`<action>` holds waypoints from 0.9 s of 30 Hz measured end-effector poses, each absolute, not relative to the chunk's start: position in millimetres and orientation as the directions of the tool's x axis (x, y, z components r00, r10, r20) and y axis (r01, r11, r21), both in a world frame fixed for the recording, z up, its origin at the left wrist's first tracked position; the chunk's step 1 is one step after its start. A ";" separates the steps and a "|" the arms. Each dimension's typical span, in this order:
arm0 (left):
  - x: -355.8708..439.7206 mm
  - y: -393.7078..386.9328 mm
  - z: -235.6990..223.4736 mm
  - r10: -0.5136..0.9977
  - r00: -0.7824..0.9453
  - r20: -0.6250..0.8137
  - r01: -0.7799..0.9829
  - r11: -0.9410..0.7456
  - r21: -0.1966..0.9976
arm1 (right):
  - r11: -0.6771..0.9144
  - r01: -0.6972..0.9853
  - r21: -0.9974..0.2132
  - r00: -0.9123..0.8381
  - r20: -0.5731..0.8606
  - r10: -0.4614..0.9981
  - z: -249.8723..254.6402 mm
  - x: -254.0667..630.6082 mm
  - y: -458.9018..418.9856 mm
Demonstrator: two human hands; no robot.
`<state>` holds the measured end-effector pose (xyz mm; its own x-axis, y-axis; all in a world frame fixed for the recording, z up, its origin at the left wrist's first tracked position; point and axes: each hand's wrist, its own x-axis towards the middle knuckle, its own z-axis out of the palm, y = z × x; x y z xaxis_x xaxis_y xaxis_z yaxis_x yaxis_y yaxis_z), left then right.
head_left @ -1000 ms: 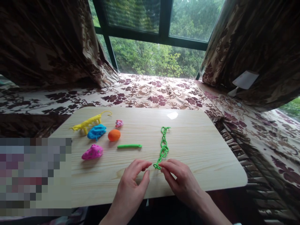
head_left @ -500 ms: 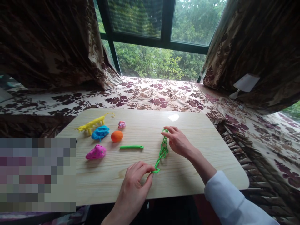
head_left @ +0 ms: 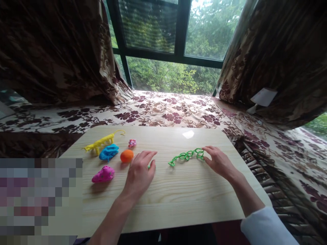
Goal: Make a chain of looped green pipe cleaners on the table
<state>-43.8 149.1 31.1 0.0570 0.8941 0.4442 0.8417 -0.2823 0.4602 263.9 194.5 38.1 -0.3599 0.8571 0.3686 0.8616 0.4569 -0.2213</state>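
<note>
A green chain of linked rings (head_left: 189,154) lies slantwise on the wooden table (head_left: 184,200). At its right end, my right hand (head_left: 221,163) has the thumb and index finger on the last ring. My left hand (head_left: 140,169) is above the green stick (head_left: 150,166), whose right tip alone shows past the thumb; fingers and thumb are apart. Close by the left knuckles sits an orange egg-shaped piece (head_left: 127,156).
Left on the table are a yellow long-tailed animal figure (head_left: 99,143), a crumpled blue piece (head_left: 109,152), a magenta spotted lump (head_left: 103,174) and a small pink beaded cluster (head_left: 132,143). A white lamp (head_left: 264,97) stands on the floral-covered ledge (head_left: 171,109).
The chain has swung from nearly upright in view to slanting rightward, its far end moved right with my right hand. My left hand has let go of the near end and moved left over the stick.
</note>
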 end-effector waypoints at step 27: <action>-14.4 101.3 -6.3 0.937 0.286 0.201 0.953 -0.300 0.039 | 0.442 0.634 -0.635 -0.282 0.342 0.896 17.8 207.9 81.5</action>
